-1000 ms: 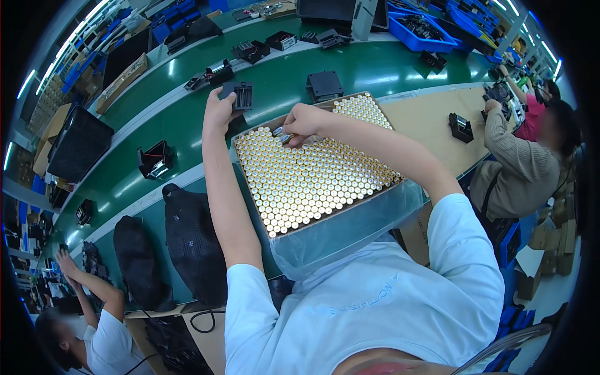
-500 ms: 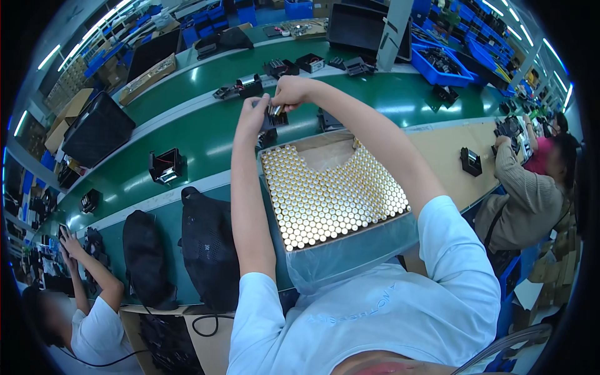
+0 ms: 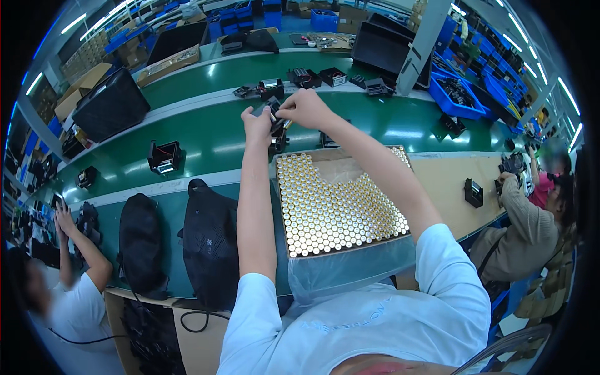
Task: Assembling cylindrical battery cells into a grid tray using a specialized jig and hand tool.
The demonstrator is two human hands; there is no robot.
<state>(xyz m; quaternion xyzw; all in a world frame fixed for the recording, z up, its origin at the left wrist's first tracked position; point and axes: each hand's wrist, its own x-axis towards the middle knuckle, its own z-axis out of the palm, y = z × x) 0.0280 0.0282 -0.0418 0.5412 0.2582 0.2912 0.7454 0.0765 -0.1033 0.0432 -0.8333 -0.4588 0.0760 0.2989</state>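
Both of my hands are together over the green belt, beyond the battery box. My left hand (image 3: 257, 127) is closed around a small black plastic battery case (image 3: 274, 107), held tilted. At the case's right side my right hand (image 3: 309, 110) has its fingers pinched, with a small gold-and-silver battery (image 3: 287, 124) showing just under them. The fingers partly hide the inside of the case. Between my forearms stands an open carton (image 3: 334, 250), lined with clear plastic and packed with upright gold-topped batteries (image 3: 331, 212); its far middle part shows a bare patch.
Other black cases (image 3: 165, 157) are spread along the green belt (image 3: 212, 147). Two black bags (image 3: 210, 240) lie left of the carton. A blue bin (image 3: 456, 94) of black parts stands far right, near a pillar (image 3: 420, 56). Co-workers sit at left and right.
My right hand has opened out a little from the left and now pinches at the case's side. The case is tilted up more. The whole view has shifted slightly.
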